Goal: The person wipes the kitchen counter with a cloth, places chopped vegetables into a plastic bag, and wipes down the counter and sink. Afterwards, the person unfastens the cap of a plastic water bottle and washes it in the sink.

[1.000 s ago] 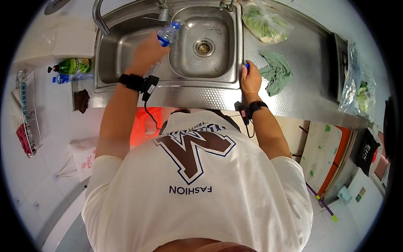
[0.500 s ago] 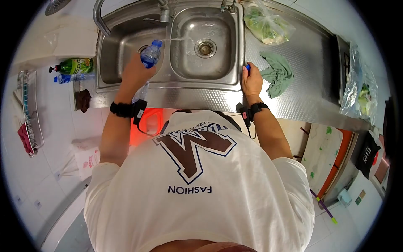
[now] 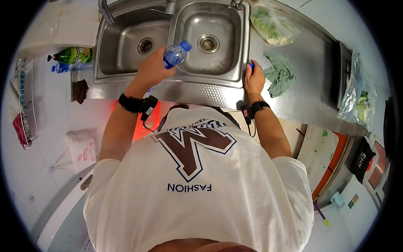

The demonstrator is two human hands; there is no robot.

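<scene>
My left hand (image 3: 152, 69) is wrapped round a clear plastic water bottle (image 3: 175, 55) with a blue label. The bottle lies tilted, its blue neck pointing over the right basin (image 3: 224, 59) of the steel sink; part of its body is hidden by my fingers. My right hand (image 3: 255, 80) rests at the sink's right edge, with a small blue bottle cap (image 3: 252, 66) pinched between thumb and fingers. Just right of that hand lies a crumpled green cloth (image 3: 280, 74) on the steel counter (image 3: 310, 80).
A faucet (image 3: 170, 9) stands behind the left basin (image 3: 121, 50). A plastic bag of green vegetables (image 3: 273, 27) sits at the back right. On the left are a green bottle (image 3: 74, 55), a clear bottle (image 3: 69, 67) and a brown rag (image 3: 80, 91). Another bag (image 3: 357, 96) hangs far right.
My left hand has moved right with the bottle, whose neck is now over the right basin. The thin water stream seen at its mouth no longer shows. My right hand stays in place.
</scene>
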